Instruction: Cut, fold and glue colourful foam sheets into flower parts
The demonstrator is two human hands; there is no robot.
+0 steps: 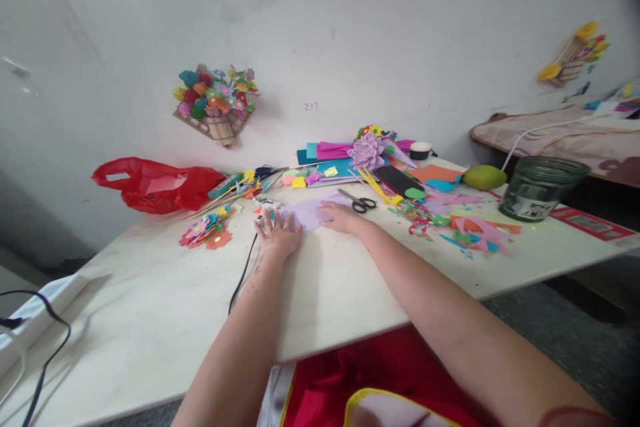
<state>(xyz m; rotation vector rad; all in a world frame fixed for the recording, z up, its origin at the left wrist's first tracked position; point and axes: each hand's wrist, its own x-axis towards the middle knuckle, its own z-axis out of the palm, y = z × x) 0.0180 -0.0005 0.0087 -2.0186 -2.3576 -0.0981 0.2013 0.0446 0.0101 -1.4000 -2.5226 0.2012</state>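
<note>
A light purple sheet (307, 212) lies on the white table (340, 287). My left hand (278, 235) rests with spread fingers at the sheet's left edge, beside a white glue gun (264, 205) with a black cord. My right hand (339, 217) lies flat on the sheet's right part, its fingers stretched to the left. Black-handled scissors (361, 203) lie just beyond my right hand. Neither hand is closed round anything.
At the left are a red plastic bag (165, 187) and stacked foam flowers (207, 228). Coloured sheets (333, 152) and a purple flower (367, 151) lie at the back. Scraps (480, 233), a green fruit (485, 177) and a glass jar (543, 190) are at the right.
</note>
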